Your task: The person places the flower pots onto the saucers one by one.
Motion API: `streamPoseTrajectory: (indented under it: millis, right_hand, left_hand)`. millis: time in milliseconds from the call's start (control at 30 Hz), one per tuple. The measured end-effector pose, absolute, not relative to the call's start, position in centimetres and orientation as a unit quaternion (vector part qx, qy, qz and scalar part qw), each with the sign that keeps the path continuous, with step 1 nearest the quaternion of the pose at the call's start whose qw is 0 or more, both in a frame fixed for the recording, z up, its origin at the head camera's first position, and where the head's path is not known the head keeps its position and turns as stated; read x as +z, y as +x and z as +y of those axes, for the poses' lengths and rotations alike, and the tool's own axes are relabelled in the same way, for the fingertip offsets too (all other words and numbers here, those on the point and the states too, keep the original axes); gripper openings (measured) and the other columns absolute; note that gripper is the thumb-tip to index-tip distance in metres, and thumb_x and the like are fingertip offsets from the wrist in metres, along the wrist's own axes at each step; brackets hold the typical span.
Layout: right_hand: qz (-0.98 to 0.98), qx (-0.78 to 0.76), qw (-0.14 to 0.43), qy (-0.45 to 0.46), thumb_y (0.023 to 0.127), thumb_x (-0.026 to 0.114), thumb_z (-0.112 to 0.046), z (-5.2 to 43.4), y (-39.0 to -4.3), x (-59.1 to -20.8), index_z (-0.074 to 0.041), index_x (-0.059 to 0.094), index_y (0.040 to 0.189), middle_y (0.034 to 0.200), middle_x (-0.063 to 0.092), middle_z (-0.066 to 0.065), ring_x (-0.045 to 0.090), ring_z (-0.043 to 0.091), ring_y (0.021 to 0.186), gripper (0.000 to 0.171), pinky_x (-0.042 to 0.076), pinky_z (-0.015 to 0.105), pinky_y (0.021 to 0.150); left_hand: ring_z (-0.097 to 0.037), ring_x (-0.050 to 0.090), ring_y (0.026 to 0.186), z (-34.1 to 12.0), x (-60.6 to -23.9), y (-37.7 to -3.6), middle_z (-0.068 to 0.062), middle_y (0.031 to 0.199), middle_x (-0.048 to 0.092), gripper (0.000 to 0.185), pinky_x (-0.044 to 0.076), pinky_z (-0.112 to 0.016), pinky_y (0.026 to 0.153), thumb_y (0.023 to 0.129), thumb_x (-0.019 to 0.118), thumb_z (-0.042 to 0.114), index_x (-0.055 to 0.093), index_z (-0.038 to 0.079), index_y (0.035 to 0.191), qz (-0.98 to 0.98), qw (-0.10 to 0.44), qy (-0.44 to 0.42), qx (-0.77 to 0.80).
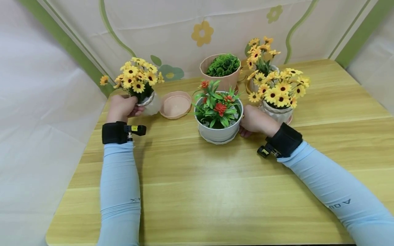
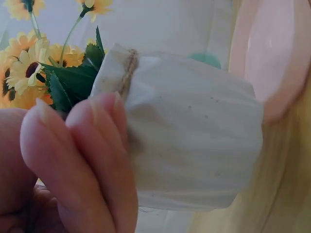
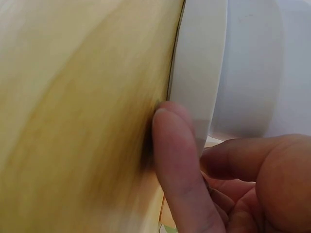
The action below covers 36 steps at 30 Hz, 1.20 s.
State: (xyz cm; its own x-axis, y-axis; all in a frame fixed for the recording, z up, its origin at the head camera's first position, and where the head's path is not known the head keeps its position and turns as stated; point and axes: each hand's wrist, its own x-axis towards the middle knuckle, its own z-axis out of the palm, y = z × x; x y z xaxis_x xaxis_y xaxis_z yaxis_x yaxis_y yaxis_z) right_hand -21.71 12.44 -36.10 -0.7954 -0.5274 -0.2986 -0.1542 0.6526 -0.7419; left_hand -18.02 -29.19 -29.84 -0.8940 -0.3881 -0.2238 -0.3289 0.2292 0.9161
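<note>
At the left, my left hand [image 1: 121, 107] grips the twine-bound rim of a small white flowerpot [image 1: 152, 105] holding yellow daisies [image 1: 137, 76]. That pot leans, with its flowers toward the left and its base toward the right, beside an upturned-rim pink saucer [image 1: 175, 105]. In the left wrist view, fingers [image 2: 82, 160] lie against the pot's wall near the twine. My right hand [image 1: 255, 119] is at the right side of a larger white flowerpot [image 1: 218, 134] with red flowers and green leaves. The right wrist view shows it pinching the edge of that pot's white saucer [image 3: 197, 68], one fingertip at the underside.
Behind the middle pot stands a pink pot [image 1: 220, 78] with a leafy green plant. Two more pots of yellow daisies [image 1: 281, 90] stand right of it, the nearer one close behind my right wrist. A curtain [image 1: 172, 27] hangs along the wooden table's [image 1: 197, 191] back edge.
</note>
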Motion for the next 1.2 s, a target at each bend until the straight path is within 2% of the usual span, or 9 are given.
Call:
streamPoseTrajectory:
  millis: [367,1200]
  right_hand:
    - [0.877,-0.36,0.247,-0.201,0.102,0.038,-0.005,12.2,-21.7,-36.2,0.006,0.066,0.083,0.065,0.068,0.011,0.07,0.024,0.058,0.036,0.059,0.035,0.054]
    - [0.878,-0.359,0.248,-0.2,0.104,0.038,-0.009,12.4,-21.9,-36.1,0.005,0.067,0.084,0.065,0.069,0.009,0.07,0.024,0.058,0.038,0.059,0.035,0.054]
  left_hand:
    - [-0.011,0.063,0.054,-25.4,-29.4,-19.6,-0.004,0.064,0.066,0.044,0.054,-0.021,0.05,0.1,0.046,0.015,0.049,-0.006,0.138,-0.786,0.004,0.191,-0.588]
    - [-0.013,0.064,0.053,-23.4,-32.5,-21.9,-0.006,0.063,0.066,0.042,0.052,-0.022,0.047,0.1,0.047,0.012,0.049,-0.01,0.136,-0.77,-0.025,0.181,-0.612]
